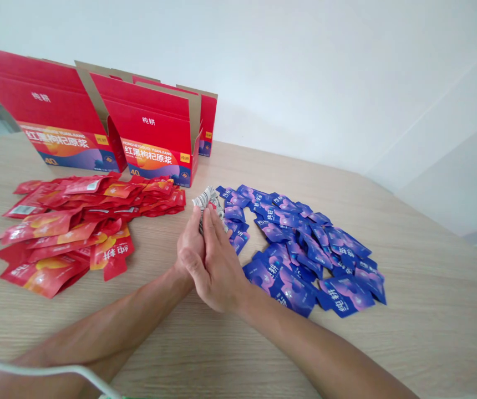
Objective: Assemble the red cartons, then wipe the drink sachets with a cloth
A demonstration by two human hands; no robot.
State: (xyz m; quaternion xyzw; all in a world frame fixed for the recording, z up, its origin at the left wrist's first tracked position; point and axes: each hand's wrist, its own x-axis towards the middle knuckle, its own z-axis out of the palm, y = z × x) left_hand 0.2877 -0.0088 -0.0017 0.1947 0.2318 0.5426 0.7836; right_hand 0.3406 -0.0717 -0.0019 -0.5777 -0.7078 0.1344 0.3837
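White cable [47, 368] curves through lower-left corner, crossing in front of our left forearm [117, 321]. At wood-grain table [430, 288], our left hand [191, 241] and right hand [222, 263] press toward each other, both closed around pale striped bundle [205, 199], its end showing past our fingers. Bundle sits between two piles: red sachets [55, 227] heaped to our left, blue-and-purple sachets [278, 216] spread to our right. Behind red heap, red cartons [145, 133] stand with flaps raised, white wall [305, 83] beyond.
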